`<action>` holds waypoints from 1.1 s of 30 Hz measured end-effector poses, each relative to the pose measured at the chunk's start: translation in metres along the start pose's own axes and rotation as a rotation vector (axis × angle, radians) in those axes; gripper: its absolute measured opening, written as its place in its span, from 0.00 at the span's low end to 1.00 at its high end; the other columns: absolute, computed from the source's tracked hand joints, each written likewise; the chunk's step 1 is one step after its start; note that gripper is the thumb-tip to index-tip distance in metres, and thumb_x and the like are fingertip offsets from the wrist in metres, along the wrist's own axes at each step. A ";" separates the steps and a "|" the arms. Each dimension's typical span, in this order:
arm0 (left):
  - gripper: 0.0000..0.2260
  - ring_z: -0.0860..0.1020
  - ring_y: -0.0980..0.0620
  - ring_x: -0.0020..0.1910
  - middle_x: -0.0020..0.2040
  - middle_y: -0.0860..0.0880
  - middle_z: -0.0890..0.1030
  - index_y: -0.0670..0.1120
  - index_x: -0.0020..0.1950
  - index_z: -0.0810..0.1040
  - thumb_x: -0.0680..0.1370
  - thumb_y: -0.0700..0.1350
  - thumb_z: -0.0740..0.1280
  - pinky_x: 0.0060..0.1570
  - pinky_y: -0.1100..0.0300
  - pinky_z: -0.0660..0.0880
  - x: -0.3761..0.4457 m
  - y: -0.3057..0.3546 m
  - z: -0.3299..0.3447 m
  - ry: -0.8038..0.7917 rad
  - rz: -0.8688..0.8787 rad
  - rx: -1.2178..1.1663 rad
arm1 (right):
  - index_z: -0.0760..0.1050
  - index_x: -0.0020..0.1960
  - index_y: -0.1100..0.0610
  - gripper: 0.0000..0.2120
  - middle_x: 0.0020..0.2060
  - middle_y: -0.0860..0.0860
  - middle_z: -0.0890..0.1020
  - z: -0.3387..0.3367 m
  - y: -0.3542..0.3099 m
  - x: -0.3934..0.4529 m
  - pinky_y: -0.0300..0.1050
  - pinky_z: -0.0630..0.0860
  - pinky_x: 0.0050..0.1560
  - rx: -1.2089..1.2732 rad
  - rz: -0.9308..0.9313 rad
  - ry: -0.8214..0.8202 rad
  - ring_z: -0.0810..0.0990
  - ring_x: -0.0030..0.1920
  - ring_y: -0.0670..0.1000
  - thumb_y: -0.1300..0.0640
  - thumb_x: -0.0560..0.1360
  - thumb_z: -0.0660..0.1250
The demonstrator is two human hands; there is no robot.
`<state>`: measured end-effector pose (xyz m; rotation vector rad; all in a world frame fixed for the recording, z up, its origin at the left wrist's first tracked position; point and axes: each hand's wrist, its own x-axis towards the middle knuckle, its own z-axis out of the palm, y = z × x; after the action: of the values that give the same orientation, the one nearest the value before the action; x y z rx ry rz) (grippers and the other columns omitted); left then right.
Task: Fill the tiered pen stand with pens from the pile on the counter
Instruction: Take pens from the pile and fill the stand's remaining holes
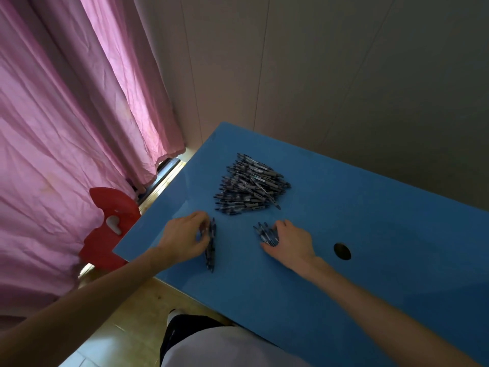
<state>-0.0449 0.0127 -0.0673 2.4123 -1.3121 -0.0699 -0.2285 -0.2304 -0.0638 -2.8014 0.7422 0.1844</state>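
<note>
On the blue counter (344,234) a big heap of dark pens (251,184) lies toward the wall, well apart from the near edge. Both hands rest just in front of it. The left hand (185,238) has its fingers curled around a small bundle of pens (211,245) that stands lengthwise on the surface, one end pointing toward the person. The right hand (289,241) is cupped over a second small bunch (266,234), fingers closed loosely about it while the pens touch the counter. No pen stand shows anywhere in view, so its place cannot be told, and filling has seemingly not begun.

The risk from here is spillage: both bundles are loose and held only at one part of their length, so lifting them could let single pens slide out and roll. The left bundle lies near the counter's edge, above the floor and a red chair (111,223), where dropped pens would land
</note>
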 end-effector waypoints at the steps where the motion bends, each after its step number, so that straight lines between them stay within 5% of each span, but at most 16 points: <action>1: 0.10 0.75 0.56 0.32 0.36 0.57 0.77 0.53 0.43 0.72 0.77 0.58 0.60 0.33 0.57 0.74 0.000 0.001 -0.001 0.005 -0.119 0.023 | 0.70 0.54 0.51 0.24 0.48 0.47 0.76 -0.002 0.000 0.000 0.43 0.73 0.38 -0.056 0.000 -0.004 0.76 0.43 0.48 0.32 0.74 0.65; 4: 0.27 0.73 0.55 0.28 0.28 0.54 0.74 0.50 0.35 0.70 0.77 0.72 0.56 0.31 0.59 0.71 0.001 -0.002 0.003 -0.115 -0.378 0.173 | 0.67 0.50 0.52 0.28 0.42 0.46 0.74 -0.005 -0.003 0.001 0.42 0.66 0.30 -0.112 0.034 -0.057 0.75 0.38 0.47 0.27 0.72 0.63; 7: 0.34 0.69 0.54 0.25 0.25 0.53 0.69 0.48 0.30 0.64 0.72 0.79 0.53 0.28 0.60 0.67 0.010 0.005 0.002 -0.197 -0.408 0.274 | 0.64 0.49 0.53 0.31 0.36 0.45 0.71 -0.009 -0.009 0.005 0.42 0.64 0.28 -0.162 0.068 -0.092 0.72 0.34 0.46 0.24 0.71 0.62; 13: 0.27 0.69 0.56 0.29 0.30 0.52 0.71 0.48 0.33 0.66 0.71 0.70 0.69 0.28 0.59 0.62 0.041 0.036 0.002 -0.337 -0.405 0.260 | 0.69 0.49 0.55 0.24 0.37 0.47 0.72 -0.010 -0.023 0.016 0.44 0.66 0.31 -0.151 0.011 -0.205 0.74 0.37 0.48 0.33 0.78 0.60; 18: 0.19 0.67 0.55 0.29 0.32 0.52 0.71 0.48 0.34 0.67 0.73 0.60 0.68 0.28 0.59 0.63 0.044 0.054 0.018 -0.396 -0.324 0.238 | 0.73 0.56 0.59 0.18 0.50 0.53 0.79 -0.015 -0.031 0.017 0.46 0.75 0.46 -0.291 -0.154 -0.319 0.77 0.44 0.53 0.45 0.82 0.57; 23: 0.14 0.74 0.48 0.36 0.35 0.52 0.71 0.48 0.42 0.67 0.79 0.56 0.61 0.35 0.55 0.68 0.027 0.049 0.029 -0.345 -0.252 0.190 | 0.73 0.58 0.60 0.09 0.53 0.53 0.80 0.010 -0.034 0.017 0.43 0.61 0.30 -0.423 -0.148 -0.299 0.69 0.32 0.50 0.59 0.83 0.56; 28: 0.14 0.75 0.49 0.35 0.36 0.50 0.75 0.48 0.42 0.67 0.82 0.56 0.60 0.34 0.54 0.68 0.017 0.044 0.025 -0.277 -0.312 0.001 | 0.67 0.50 0.56 0.11 0.40 0.52 0.77 0.003 -0.009 0.007 0.48 0.69 0.36 -0.103 -0.124 -0.188 0.74 0.36 0.52 0.49 0.83 0.56; 33: 0.13 0.74 0.50 0.36 0.37 0.48 0.76 0.47 0.41 0.68 0.84 0.49 0.60 0.37 0.54 0.69 0.017 0.052 0.015 -0.253 -0.476 -0.424 | 0.68 0.40 0.55 0.15 0.35 0.52 0.76 0.005 0.013 0.000 0.51 0.73 0.41 0.696 0.224 -0.130 0.75 0.37 0.52 0.50 0.84 0.59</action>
<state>-0.0807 -0.0313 -0.0602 2.3270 -0.6886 -0.7256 -0.2354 -0.2400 -0.0707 -2.0329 0.8801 0.1152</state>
